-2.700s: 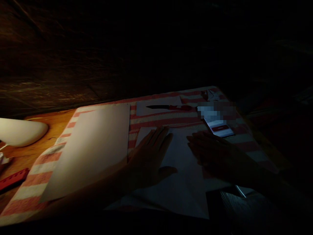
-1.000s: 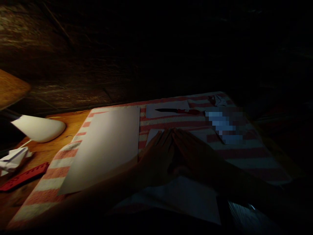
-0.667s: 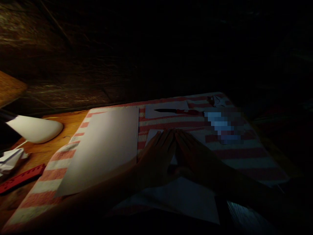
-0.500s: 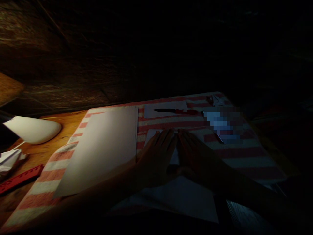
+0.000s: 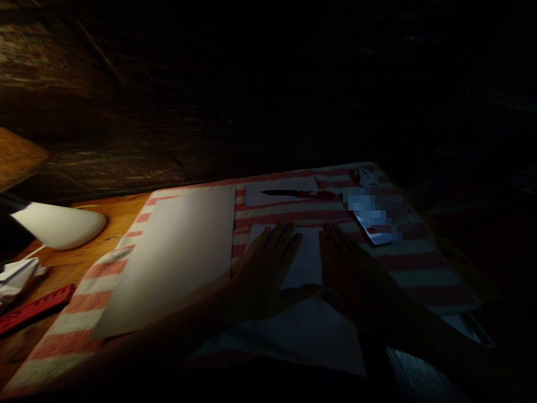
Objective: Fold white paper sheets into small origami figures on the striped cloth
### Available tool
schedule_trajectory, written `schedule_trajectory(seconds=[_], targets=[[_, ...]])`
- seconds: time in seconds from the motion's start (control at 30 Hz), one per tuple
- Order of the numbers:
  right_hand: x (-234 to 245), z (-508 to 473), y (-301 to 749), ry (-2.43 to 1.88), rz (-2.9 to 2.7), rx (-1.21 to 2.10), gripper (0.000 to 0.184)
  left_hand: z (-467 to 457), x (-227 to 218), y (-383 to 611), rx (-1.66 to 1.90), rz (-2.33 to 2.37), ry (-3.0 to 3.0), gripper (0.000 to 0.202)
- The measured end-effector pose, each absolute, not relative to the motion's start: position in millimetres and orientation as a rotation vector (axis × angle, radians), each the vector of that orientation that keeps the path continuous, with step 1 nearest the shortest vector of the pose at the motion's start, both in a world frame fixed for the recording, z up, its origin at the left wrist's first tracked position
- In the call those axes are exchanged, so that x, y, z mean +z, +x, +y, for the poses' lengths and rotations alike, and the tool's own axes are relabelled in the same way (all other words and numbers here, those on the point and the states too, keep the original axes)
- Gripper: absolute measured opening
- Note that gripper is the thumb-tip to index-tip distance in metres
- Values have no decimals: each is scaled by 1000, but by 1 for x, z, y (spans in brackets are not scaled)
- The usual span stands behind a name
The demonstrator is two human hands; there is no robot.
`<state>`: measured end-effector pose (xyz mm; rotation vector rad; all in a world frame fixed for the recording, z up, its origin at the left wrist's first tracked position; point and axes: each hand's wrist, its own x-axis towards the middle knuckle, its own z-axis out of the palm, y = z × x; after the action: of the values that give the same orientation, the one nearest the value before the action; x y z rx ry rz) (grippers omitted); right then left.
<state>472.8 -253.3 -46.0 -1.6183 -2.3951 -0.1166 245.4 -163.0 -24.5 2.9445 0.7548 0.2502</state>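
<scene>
Resting the left hand (image 5: 268, 274) and right hand (image 5: 354, 274) flat, a little apart, on a white sheet (image 5: 308, 260) laid over striped cloth (image 5: 419, 261) on the table (image 5: 121, 215). Holding the fingers stretched straight, slightly parted, gripping nothing visible. Can see a larger sheet (image 5: 188, 240) to the left, a red-handled knife (image 5: 289, 193) beyond, and a phone (image 5: 377, 234) near the right hand. Cannot read the phone screen, mostly blurred into blocks, with a red bar near its lower end.
</scene>
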Motion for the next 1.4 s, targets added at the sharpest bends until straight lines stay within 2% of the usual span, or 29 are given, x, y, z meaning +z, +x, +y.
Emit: schedule_trajectory(seconds=[0.3, 0.8, 1.13, 1.4], targets=[[-40, -255, 473, -1616, -2388, -109, 80, -163, -25, 245, 201, 729, 2958, 92], [-45, -255, 473, -1608, -2374, -151, 80, -155, -24, 233, 136, 741, 2905, 99], [-20, -226, 475, -1503, -2518, -189, 71, -154, -26, 235, 212, 896, 2903, 94], [-45, -178, 490, -1378, -2528, -143, 66, -150, -32, 240, 300, 1017, 2885, 94]])
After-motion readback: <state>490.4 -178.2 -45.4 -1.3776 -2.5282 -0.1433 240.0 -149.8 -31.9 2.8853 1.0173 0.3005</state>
